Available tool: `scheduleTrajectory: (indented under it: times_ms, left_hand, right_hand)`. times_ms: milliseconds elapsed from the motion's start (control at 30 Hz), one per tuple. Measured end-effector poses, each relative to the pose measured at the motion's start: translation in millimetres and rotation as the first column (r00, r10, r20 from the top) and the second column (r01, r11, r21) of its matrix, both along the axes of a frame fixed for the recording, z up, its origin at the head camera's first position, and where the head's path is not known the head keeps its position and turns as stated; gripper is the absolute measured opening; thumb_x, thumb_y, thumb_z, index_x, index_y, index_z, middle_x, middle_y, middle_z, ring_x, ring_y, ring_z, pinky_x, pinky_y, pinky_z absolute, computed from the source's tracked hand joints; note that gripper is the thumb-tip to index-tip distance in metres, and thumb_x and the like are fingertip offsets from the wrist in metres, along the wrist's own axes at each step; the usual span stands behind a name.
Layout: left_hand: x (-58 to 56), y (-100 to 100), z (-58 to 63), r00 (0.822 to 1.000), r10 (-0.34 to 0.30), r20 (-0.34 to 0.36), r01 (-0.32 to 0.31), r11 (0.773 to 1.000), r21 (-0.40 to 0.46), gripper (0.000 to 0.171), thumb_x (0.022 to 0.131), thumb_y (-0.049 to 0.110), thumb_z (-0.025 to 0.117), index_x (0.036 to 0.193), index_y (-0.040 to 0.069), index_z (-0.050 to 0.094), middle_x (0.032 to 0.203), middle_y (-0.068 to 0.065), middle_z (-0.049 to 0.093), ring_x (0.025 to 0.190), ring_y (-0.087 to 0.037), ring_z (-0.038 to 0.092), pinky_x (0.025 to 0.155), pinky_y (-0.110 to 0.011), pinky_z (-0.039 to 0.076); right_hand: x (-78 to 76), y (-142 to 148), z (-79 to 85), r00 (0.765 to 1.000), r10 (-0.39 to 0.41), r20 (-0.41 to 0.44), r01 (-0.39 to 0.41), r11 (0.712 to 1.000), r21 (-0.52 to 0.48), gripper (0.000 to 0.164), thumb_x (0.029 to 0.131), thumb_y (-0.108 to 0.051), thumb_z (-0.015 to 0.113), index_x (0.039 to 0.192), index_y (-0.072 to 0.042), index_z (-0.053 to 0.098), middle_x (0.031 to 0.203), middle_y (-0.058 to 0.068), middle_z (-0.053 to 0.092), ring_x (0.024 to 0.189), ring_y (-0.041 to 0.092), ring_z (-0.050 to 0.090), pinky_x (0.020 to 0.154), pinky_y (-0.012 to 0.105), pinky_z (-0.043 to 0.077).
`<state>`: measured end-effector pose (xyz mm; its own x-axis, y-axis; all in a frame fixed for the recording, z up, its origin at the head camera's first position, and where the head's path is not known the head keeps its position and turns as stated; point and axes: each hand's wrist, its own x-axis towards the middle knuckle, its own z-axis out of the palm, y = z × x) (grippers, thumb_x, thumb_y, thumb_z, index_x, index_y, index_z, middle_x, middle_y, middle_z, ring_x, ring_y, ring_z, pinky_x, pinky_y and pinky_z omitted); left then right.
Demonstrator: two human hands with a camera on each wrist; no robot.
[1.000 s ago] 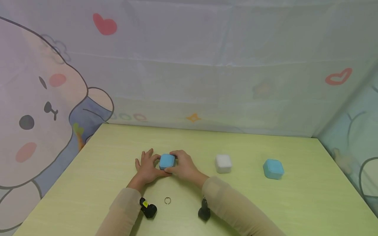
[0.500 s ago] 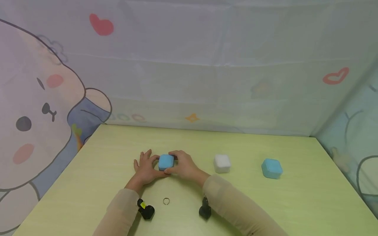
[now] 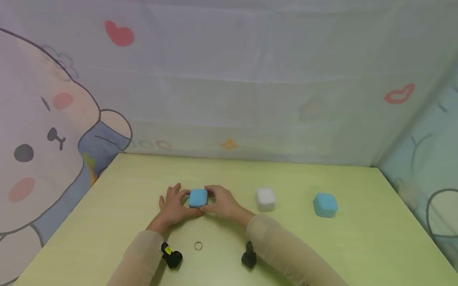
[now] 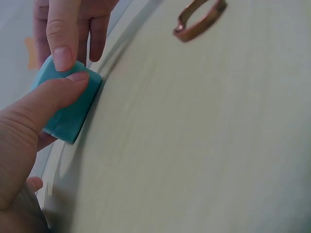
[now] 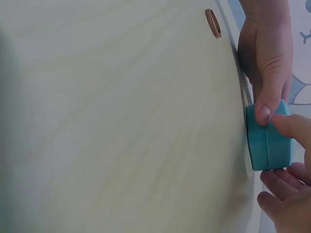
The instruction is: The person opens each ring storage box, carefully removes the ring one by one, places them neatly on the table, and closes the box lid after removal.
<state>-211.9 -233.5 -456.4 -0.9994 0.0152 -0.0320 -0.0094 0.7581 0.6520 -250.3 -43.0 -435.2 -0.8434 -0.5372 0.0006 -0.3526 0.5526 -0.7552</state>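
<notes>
A small blue ring box sits between both hands at the table's middle left. In the right wrist view a thin seam runs down the side of the box, its two halves together. My left hand pinches its left part between thumb and index finger, the other fingers spread away. From the right, my right hand grips it with thumb in front and fingers behind. The thumbs nearly meet on the near side of the box. Nearer the body, a copper-coloured ring lies on the table.
To the right on the pale yellow-green table stand a white box and, farther right, a second blue box. A printed cloth backdrop rises along the back edge. Black wrist cameras hang at both sleeves.
The head view has shifted a little, so everything sits slightly farther left and lower. Both hands keep their hold on the blue ring box.
</notes>
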Motion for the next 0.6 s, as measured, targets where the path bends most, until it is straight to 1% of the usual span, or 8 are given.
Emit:
scheduleTrajectory:
  times_ms: [100, 300, 400, 600]
  left_hand:
    - [0.7, -1.5, -1.0, 1.000, -0.011, 0.001, 0.011, 1.000, 0.026, 0.079, 0.068, 0.055, 0.077, 0.128, 0.011, 0.053, 0.155, -0.025, 0.010, 0.141, -0.050, -0.008, 0.104, -0.070, -0.009]
    - [0.7, -4.3, -1.7, 1.000, -0.006, -0.013, 0.006, 0.998, 0.061, 0.080, 0.067, 0.054, 0.079, 0.130, 0.013, 0.052, 0.155, -0.023, 0.013, 0.142, -0.048, -0.003, 0.105, -0.070, -0.006]
    - [-0.8, -4.6, -1.5, 1.000, -0.007, -0.019, 0.008, 0.998, 0.064, 0.084, 0.068, 0.052, 0.079, 0.135, 0.012, 0.047, 0.155, -0.023, 0.013, 0.143, -0.046, 0.001, 0.105, -0.071, -0.004]
    - [-3.5, -4.6, -1.0, 1.000, -0.001, -0.027, 0.003, 0.998, 0.069, 0.097, 0.069, 0.051, 0.079, 0.145, 0.010, 0.033, 0.154, -0.022, 0.016, 0.143, -0.042, 0.013, 0.108, -0.068, 0.000]
  right_hand:
    - [1.7, 1.7, -0.1, 1.000, 0.002, 0.009, -0.002, 1.000, -0.005, 0.070, 0.079, -0.025, 0.077, 0.137, -0.002, 0.046, 0.131, 0.013, 0.056, 0.120, 0.026, 0.055, 0.104, 0.040, 0.041]
    - [2.2, 3.2, -0.2, 1.000, 0.015, 0.006, -0.015, 1.000, -0.024, 0.067, 0.080, -0.024, 0.076, 0.136, -0.002, 0.046, 0.131, 0.013, 0.055, 0.119, 0.025, 0.056, 0.102, 0.040, 0.043]
    - [1.7, 4.6, 0.4, 1.000, 0.018, 0.001, -0.018, 1.000, -0.017, 0.067, 0.080, -0.025, 0.076, 0.137, -0.003, 0.046, 0.132, 0.012, 0.055, 0.119, 0.025, 0.056, 0.101, 0.039, 0.044]
    - [1.6, 8.2, 1.2, 1.000, 0.021, 0.019, -0.020, 0.999, -0.029, 0.070, 0.081, -0.030, 0.075, 0.139, -0.004, 0.045, 0.137, 0.012, 0.051, 0.123, 0.026, 0.054, 0.102, 0.040, 0.044]
